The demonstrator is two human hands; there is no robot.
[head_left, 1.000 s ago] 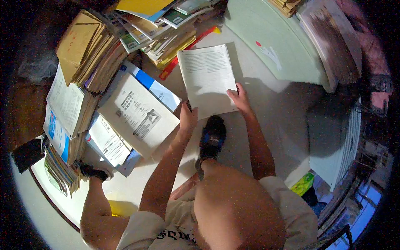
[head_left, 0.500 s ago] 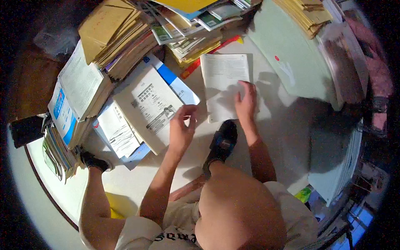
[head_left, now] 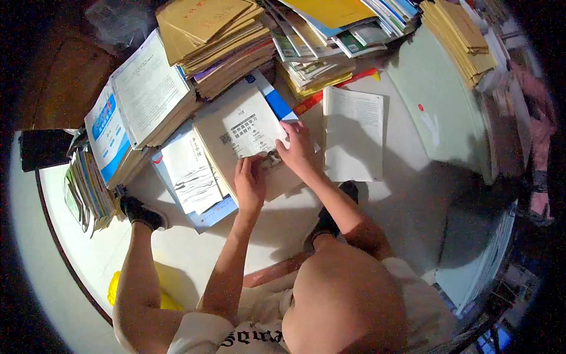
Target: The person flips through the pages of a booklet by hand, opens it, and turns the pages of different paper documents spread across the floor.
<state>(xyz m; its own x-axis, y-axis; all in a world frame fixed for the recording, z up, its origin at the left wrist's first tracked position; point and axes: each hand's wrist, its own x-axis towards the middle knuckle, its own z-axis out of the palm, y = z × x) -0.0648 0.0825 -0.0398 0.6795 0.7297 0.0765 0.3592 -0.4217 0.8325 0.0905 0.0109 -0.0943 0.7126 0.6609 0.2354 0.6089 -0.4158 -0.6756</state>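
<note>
Floor (head_left: 407, 227) is bearing the released booklet (head_left: 352, 135). Work is shifting centre-frame: spread right hand (head_left: 298, 148) and left hand (head_left: 250, 184), grip unclear, touching Chinese-titled book (head_left: 253, 140).

— How does the book (head_left: 244, 135) look?
— Plain matt paper, smooth on its face. The booklet (head_left: 354, 135) beside it is matt paper too.
— And the brown envelopes (head_left: 200, 20)?
— Dull paper, rough along the stacked edges.
— Anything shiny?
— The floor (head_left: 395, 212), smooth with a soft sheen. The crumpled bag (head_left: 118, 23) looks like thin clear plastic.
— And the clothing (head_left: 200, 333)?
— Soft-looking cloth, quite matt.
</note>
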